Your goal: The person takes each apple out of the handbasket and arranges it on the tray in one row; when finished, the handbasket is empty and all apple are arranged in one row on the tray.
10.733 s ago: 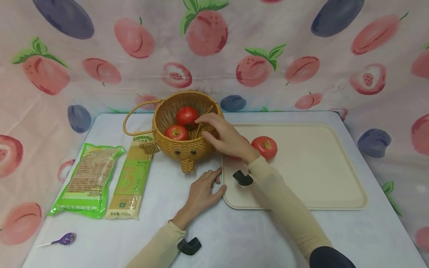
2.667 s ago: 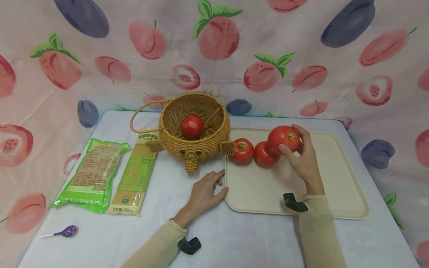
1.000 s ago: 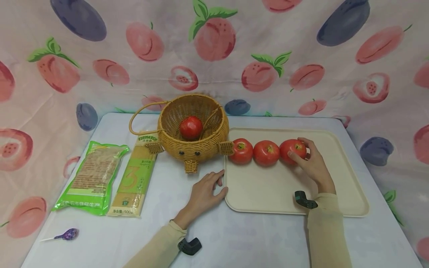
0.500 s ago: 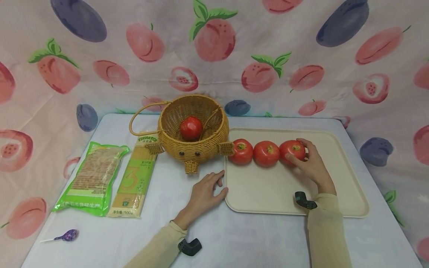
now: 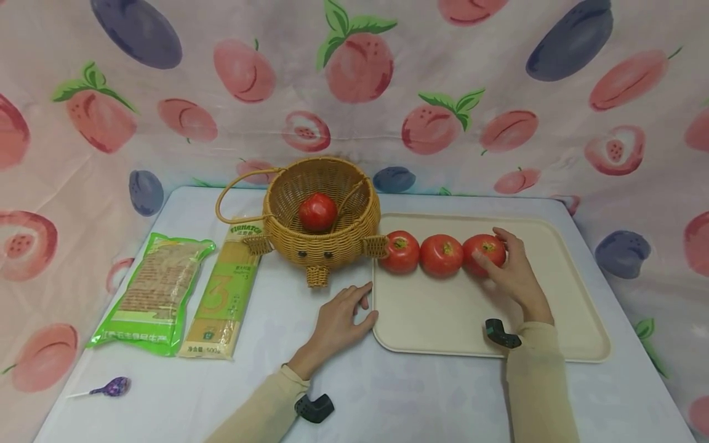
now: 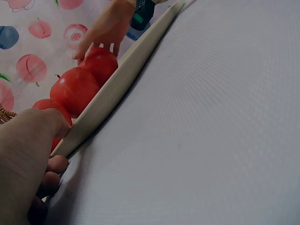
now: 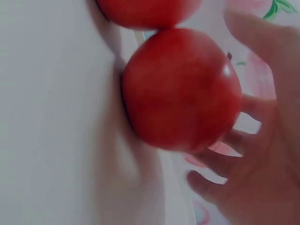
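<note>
Three red apples stand in a row on the beige tray (image 5: 426, 320): a left apple (image 5: 400, 251), a middle apple (image 5: 441, 255) and a right apple (image 5: 484, 253). My right hand (image 5: 515, 271) is around the right apple, which sits on the tray. In the right wrist view its thumb (image 7: 255, 35) is apart from the apple, and the fingers lie loosely behind it. My left hand (image 5: 338, 320) lies on the table, fingertips and thumb at the tray's left edge. One apple (image 5: 317, 211) lies in the wicker basket (image 5: 288, 243).
The animal-faced basket stands against the tray's left back corner, its handle (image 5: 235, 218) folded out leftward. Left of it lie a spaghetti packet (image 5: 218, 295) and a green-edged food bag (image 5: 155, 292). A purple lollipop (image 5: 116, 387) lies at the front left. Fruit-print cloth hangs behind.
One apple has moved from the basket to the tray. The right hand carried it over and set it down beside the other two; its grip has since loosened. The left hand stayed put.
</note>
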`<state>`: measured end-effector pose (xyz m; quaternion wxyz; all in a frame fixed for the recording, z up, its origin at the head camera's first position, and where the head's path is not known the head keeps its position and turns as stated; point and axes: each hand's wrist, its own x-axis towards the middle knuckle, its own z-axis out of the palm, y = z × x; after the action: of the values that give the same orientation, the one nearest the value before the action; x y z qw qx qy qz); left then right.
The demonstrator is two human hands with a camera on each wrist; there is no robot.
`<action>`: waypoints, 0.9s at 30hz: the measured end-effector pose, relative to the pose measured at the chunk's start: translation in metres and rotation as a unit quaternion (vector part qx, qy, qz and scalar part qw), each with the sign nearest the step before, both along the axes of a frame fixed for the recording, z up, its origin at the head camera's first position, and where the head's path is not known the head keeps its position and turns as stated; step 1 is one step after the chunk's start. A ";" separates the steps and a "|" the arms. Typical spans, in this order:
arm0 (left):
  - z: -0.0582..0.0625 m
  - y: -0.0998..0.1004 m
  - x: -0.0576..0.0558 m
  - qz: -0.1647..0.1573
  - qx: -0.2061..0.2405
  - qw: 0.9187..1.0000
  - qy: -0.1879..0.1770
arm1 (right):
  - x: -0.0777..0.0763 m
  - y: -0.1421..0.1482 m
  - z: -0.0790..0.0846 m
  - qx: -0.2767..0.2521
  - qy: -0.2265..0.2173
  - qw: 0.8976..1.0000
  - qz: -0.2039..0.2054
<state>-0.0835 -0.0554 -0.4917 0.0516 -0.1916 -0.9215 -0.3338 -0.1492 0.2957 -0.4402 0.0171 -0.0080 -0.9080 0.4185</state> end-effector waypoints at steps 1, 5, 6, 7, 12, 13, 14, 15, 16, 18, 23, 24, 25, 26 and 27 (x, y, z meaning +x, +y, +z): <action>0.000 0.000 0.000 -0.001 0.000 1.000 0.001 | -0.001 -0.002 0.000 -0.001 0.022 1.000 -0.004; 0.000 -0.001 0.000 -0.002 0.001 1.000 0.003 | -0.005 -0.010 0.000 -0.010 0.107 0.994 -0.022; 0.000 -0.001 0.000 -0.001 0.002 1.000 0.004 | -0.005 -0.013 0.001 -0.010 0.122 0.992 -0.023; 0.000 -0.001 0.000 -0.002 0.002 1.000 0.004 | -0.006 -0.015 0.002 -0.013 0.136 0.990 -0.021; 0.000 -0.001 0.000 -0.005 0.004 1.000 -0.002 | -0.006 -0.031 0.010 -0.051 0.169 0.984 0.003; 0.000 0.000 0.000 -0.007 0.004 1.000 -0.003 | -0.005 -0.035 0.013 -0.054 0.172 0.984 0.006; 0.000 0.000 0.000 -0.008 0.005 1.000 -0.004 | -0.003 -0.040 0.016 -0.055 0.175 0.983 0.009; 0.001 0.001 0.000 -0.009 0.005 1.000 -0.005 | -0.002 -0.044 0.020 -0.052 0.179 0.982 0.012; 0.001 0.001 0.000 -0.008 0.004 1.000 -0.004 | 0.000 -0.050 0.023 -0.045 0.183 0.982 0.016; 0.001 0.001 0.001 -0.006 0.001 1.000 -0.003 | 0.002 -0.060 0.029 -0.033 0.193 0.980 0.029; 0.003 0.000 0.001 -0.001 0.000 1.000 -0.002 | 0.003 -0.083 0.036 -0.033 0.208 0.974 0.081; 0.003 0.000 0.001 -0.001 0.001 1.000 -0.003 | 0.003 -0.086 0.037 -0.041 0.204 0.974 0.092; 0.003 0.000 0.001 -0.001 0.002 1.000 -0.003 | 0.004 -0.089 0.038 -0.046 0.200 0.974 0.101; 0.002 0.000 0.001 -0.002 0.002 1.000 -0.004 | 0.003 -0.092 0.039 -0.051 0.192 0.974 0.109; 0.002 0.000 0.001 -0.002 0.001 1.000 -0.004 | 0.003 -0.095 0.039 -0.056 0.184 0.974 0.116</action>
<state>-0.0821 -0.0550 -0.4894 0.0477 -0.1924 -0.9209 -0.3357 -0.1460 0.2011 -0.4007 0.1343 0.1739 -0.8594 0.4617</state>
